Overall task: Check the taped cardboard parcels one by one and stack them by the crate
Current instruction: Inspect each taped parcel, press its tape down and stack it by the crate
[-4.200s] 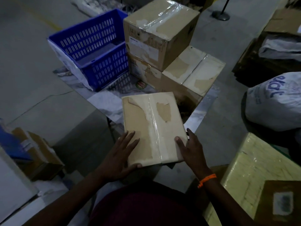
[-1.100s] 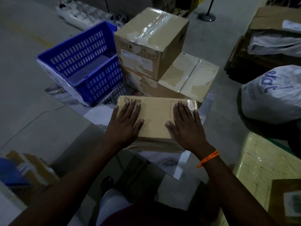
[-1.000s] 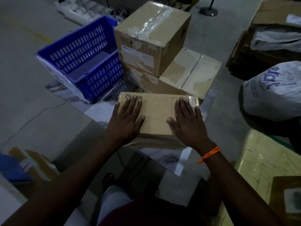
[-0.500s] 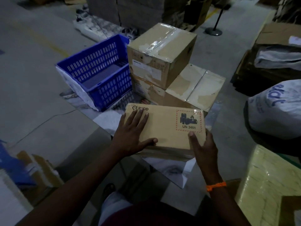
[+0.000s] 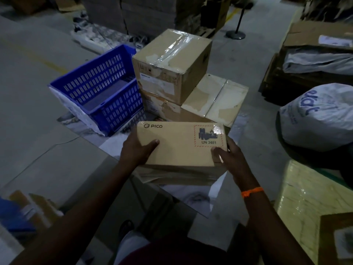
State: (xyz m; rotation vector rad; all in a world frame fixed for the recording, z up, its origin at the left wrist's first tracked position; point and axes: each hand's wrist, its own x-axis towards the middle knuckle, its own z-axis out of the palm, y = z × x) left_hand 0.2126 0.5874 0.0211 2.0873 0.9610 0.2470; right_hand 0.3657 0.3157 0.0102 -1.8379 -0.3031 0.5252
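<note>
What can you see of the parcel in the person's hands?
The parcel is a flat brown cardboard box, broad face up, printed PICO at one corner, with a red-bordered UN 3481 label under glossy tape at another. The left hand and right hand grip its ends, thumbs on top. It is just before the stacked boxes.

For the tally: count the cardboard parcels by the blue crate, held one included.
3: top box beside the crate, wider box under it, PICO parcel gripped by left hand and right hand. Others may be hidden.

Left hand [image 5: 136, 152], right hand [image 5: 231, 158] curled, thumbs atop.
</note>
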